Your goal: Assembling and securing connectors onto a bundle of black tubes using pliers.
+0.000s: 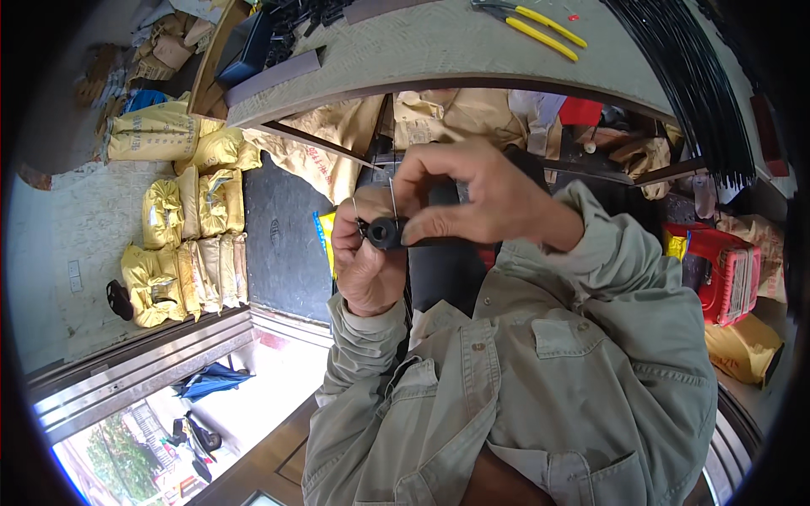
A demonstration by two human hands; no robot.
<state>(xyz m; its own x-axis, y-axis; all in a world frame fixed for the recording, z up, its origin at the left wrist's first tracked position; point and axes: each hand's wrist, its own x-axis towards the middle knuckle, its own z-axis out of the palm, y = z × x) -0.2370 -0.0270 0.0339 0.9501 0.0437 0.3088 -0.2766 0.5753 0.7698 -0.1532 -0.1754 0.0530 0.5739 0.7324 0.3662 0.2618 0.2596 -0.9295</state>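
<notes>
In front of my chest, my left hand [367, 274] grips a small black round part [385, 234] with a hole in its end, its thumb pressed against the part from below. My right hand [481, 198] closes on the same part from the right, with the thumb tip at its side and the curled fingers behind it. A thin, straight metal-looking wire [392, 196] stands up from behind the part, between the two hands. What the right fingers press on is partly hidden by the thumb and the part.
Ahead is a worktable [405, 55] with yellow-handled pliers [540, 29], a bundle of black cables [679, 80] hanging over its right edge, and small black pieces [291, 34] at far left. Yellow sacks [198, 202] are stacked at left; a red plastic container [730, 274] stands at right.
</notes>
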